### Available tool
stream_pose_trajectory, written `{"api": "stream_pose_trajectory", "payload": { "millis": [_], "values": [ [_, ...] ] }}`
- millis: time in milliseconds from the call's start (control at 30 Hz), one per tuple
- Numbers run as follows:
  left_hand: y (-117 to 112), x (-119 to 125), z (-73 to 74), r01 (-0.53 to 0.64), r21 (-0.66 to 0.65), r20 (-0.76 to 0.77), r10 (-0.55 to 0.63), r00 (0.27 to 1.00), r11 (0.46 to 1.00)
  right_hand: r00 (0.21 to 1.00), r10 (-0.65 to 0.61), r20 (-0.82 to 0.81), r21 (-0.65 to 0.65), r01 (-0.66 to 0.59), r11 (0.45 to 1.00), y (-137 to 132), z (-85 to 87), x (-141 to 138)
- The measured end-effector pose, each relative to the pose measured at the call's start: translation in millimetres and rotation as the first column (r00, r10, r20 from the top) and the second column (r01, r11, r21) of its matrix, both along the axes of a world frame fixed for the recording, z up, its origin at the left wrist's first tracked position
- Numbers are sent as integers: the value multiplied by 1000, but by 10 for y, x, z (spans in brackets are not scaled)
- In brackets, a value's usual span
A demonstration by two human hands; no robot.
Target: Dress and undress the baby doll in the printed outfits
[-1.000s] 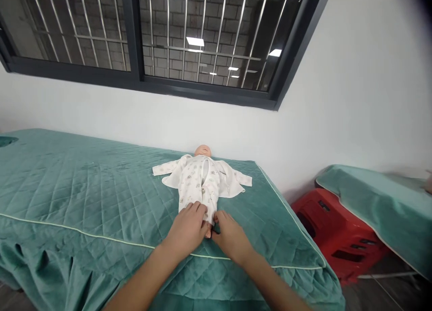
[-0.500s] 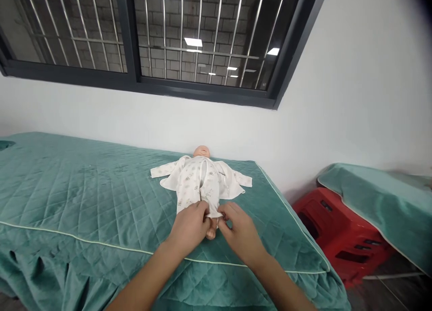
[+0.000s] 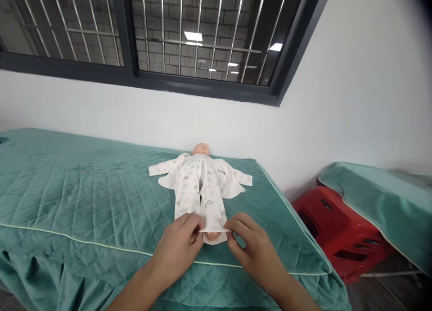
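A baby doll (image 3: 201,148) lies on its back on the green quilted bed (image 3: 84,189), head toward the wall. It wears white printed baby pants (image 3: 197,191) over an unfastened white top (image 3: 232,182) spread out beneath it. My left hand (image 3: 178,245) pinches the left side of the right trouser leg's hem. My right hand (image 3: 253,245) pinches the hem's right side. The hem is stretched between both hands, and the doll's foot shows inside the opening.
The bed's piped front edge (image 3: 84,243) runs just below my hands. A red plastic stool (image 3: 334,232) stands on the floor to the right, beside a second green-covered bed (image 3: 378,203). A barred window (image 3: 168,36) is above the white wall.
Both hands have pulled the trouser leg hem down toward me. The doll's foot, bare below the hem half a second ago, now sits inside the stretched opening. The pants lie longer.
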State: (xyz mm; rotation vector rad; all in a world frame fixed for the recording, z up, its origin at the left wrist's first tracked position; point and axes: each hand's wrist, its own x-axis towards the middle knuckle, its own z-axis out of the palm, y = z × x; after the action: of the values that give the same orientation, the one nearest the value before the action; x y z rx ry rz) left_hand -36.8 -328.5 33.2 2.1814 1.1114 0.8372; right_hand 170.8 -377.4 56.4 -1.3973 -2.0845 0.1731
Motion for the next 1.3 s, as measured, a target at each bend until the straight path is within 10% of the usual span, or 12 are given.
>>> {"api": "stream_pose_trajectory", "payload": {
  "millis": [333, 633, 1000, 1300],
  "values": [
    [-19, -171, -286, 107, 145, -15, -106, 994, 984, 997, 5, 79, -312, 20, 950, -58, -329, -42],
    [883, -414, -750, -304, -13, 284, 295, 913, 953, 979, -117, -168, -85, 104, 991, 426, -497, 194],
    [1114, -391, -682, -15, -187, 207, 54, 977, 982, 961, -155, -230, -34, 151, 988, 811, -714, -32],
    [1550, -358, -891, -250, 309, -84, 288, 954, 918, 986, -133, 98, 60, 128, 990, 1301, -855, 175]
  ]
}}
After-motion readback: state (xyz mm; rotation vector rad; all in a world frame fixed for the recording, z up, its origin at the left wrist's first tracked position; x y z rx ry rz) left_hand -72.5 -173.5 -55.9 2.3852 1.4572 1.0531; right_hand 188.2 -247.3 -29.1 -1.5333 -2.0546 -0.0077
